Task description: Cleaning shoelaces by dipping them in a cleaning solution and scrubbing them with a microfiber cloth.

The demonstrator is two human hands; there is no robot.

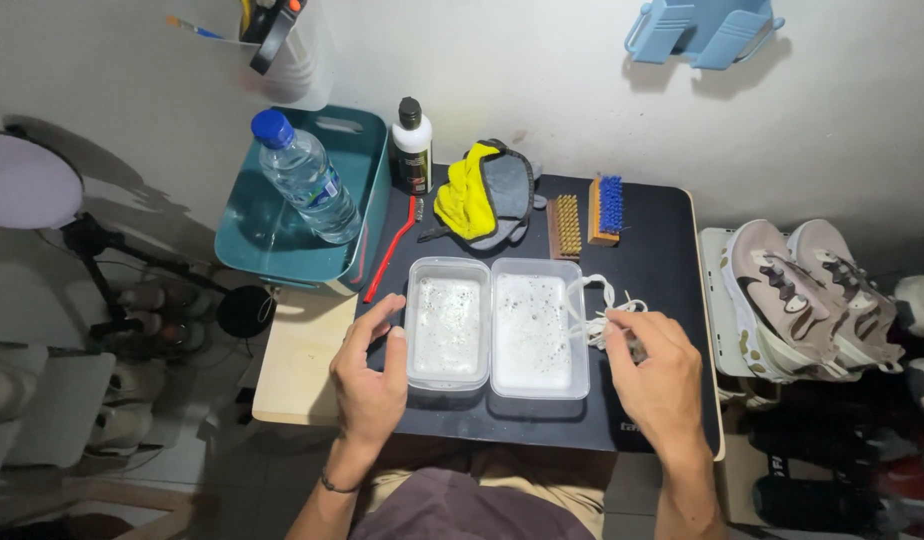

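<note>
Two clear plastic tubs with foamy water stand side by side on a black mat [662,250]. My left hand [367,375] rests against the outer wall of the left tub [447,325], fingers apart and holding nothing. My right hand [654,375] lies just right of the right tub [537,330] and grips a bunch of white shoelaces [604,305]. Part of the laces loops over that tub's rim.
Behind the tubs lie two brushes [582,215], a yellow and grey cloth [477,195], a red-handled brush [392,250] and a black-and-white bottle [412,145]. A teal bin [357,165] holds a water bottle [302,175]. A pair of sneakers [802,295] sits at right.
</note>
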